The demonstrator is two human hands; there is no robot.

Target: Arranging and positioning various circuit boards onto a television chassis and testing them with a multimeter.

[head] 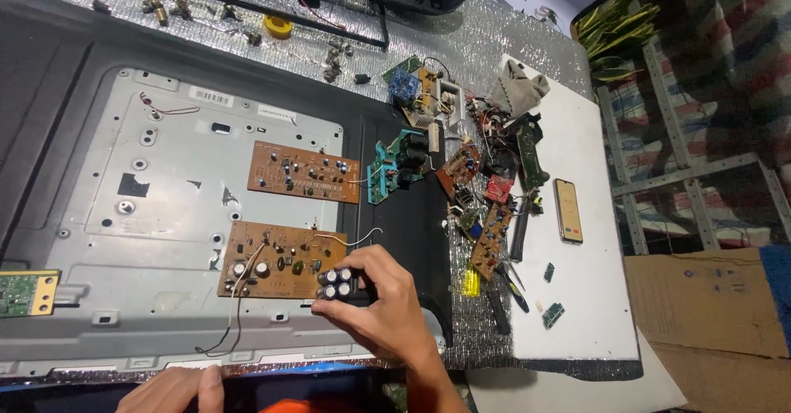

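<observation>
A cluster of four black cylindrical capacitors with silver tops [336,283] is pinched between the curled fingers of the right hand [381,302], at the near right corner of a brown rectangular circuit board [276,261]. The board is seen lying flat on the grey metal back panel of a flat screen [124,248], just left of the hand, with thin white wires trailing off it. Whether the capacitors are seated in the board or lifted free cannot be told; nothing shows the work on this board as finished. Beyond the hand, a second brown circuit board [303,172] lies on the same panel. To its right, small loose boards and tools are scattered. The left hand [173,390] is rested on the panel's near edge, fingers loosely bent, holding nothing.
</observation>
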